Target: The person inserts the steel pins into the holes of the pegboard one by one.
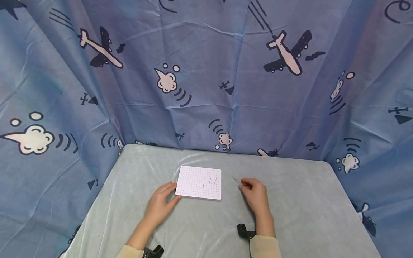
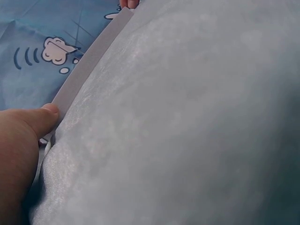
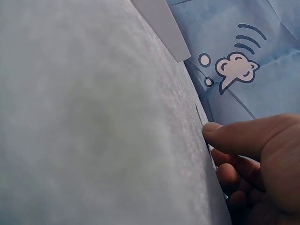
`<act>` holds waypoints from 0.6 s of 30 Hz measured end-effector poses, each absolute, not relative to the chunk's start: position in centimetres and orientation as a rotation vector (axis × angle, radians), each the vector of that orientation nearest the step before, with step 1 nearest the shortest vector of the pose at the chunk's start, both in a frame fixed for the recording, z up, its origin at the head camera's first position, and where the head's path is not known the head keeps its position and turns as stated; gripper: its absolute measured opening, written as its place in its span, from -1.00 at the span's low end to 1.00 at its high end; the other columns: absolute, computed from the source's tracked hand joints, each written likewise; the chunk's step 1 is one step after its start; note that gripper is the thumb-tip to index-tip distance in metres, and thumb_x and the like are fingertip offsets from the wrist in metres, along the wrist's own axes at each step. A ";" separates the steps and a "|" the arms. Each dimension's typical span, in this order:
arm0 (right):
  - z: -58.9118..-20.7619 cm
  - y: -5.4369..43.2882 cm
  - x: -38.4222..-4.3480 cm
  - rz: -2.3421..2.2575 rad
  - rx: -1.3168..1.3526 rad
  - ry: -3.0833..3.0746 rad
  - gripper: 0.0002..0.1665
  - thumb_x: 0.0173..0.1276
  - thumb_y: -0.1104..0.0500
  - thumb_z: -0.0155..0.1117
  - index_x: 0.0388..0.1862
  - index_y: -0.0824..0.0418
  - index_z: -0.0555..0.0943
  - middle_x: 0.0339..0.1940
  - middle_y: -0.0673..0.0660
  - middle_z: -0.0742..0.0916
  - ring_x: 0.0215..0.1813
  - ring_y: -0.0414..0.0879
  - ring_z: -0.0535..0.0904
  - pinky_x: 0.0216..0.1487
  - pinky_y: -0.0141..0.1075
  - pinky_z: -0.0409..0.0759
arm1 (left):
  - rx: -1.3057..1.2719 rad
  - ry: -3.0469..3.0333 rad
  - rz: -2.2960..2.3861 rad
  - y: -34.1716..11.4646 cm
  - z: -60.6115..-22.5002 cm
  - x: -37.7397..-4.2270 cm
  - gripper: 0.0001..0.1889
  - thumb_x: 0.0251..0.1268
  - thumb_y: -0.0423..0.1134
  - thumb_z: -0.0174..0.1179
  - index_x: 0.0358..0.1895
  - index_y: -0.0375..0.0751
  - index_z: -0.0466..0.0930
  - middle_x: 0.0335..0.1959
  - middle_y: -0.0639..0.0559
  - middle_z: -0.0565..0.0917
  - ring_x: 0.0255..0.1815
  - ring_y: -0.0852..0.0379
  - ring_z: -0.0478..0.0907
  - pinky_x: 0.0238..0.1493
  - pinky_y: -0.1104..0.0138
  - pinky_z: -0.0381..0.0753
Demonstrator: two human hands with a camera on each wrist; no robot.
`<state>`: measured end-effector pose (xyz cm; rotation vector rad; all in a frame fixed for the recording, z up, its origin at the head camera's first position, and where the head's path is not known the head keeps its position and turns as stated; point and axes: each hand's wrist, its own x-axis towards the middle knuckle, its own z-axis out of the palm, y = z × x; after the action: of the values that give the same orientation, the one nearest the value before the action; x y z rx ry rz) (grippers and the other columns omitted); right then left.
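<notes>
At the bottom edge of the head view, cream sleeves (image 1: 265, 247) end at the wrists, each with a black wrist camera (image 1: 245, 232). The left hand (image 1: 160, 203), lower left of centre, holds the near-left corner of a white pegboard (image 1: 190, 190) between thumb and fingers; the left wrist view has its thumb against the board's side. The right hand (image 1: 256, 195), right of centre and apart from the board, pinches a thin pin (image 3: 199, 115) between thumb and fingertips, so its grip is nearly closed; whether it has more than one is too fine to tell. The pegboard lies flat near the middle, on a pale grey-green tablecloth (image 1: 300, 200). Several slender dark pins (image 1: 215, 181) show on its right half; whether they stand or lie is unclear. Farthest back, a blue airplane-print curtain (image 1: 200, 46) fills the upper frame.
</notes>
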<state>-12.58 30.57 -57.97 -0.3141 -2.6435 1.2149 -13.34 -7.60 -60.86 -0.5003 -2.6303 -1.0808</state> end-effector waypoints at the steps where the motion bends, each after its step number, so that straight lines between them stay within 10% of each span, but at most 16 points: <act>1: -58.0 30.6 -12.6 1.206 -0.311 -2.649 -0.72 0.40 0.28 0.57 0.06 0.34 0.83 -0.11 0.19 0.83 -0.13 0.04 0.69 -0.10 -0.14 0.69 | -0.504 -2.623 -1.076 -7.6 -60.9 -13.3 -0.49 0.30 -0.14 0.62 0.27 -0.23 0.78 0.33 -0.20 0.73 0.43 -0.23 0.61 0.52 -0.13 0.55; 18: -58.1 30.3 -12.9 1.130 -0.241 -2.714 -0.80 0.40 0.29 0.57 -0.05 0.36 0.85 -0.18 0.18 0.78 -0.13 0.09 0.74 -0.03 0.04 0.77 | -0.502 -2.614 -1.060 -7.5 -60.8 -13.3 -0.48 0.30 -0.14 0.62 0.28 -0.24 0.77 0.33 -0.20 0.73 0.43 -0.23 0.62 0.50 -0.14 0.56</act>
<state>-12.88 30.30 -58.06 -0.2413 -2.7142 1.1302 -13.30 -7.46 -60.79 -0.5020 -2.6143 -1.0600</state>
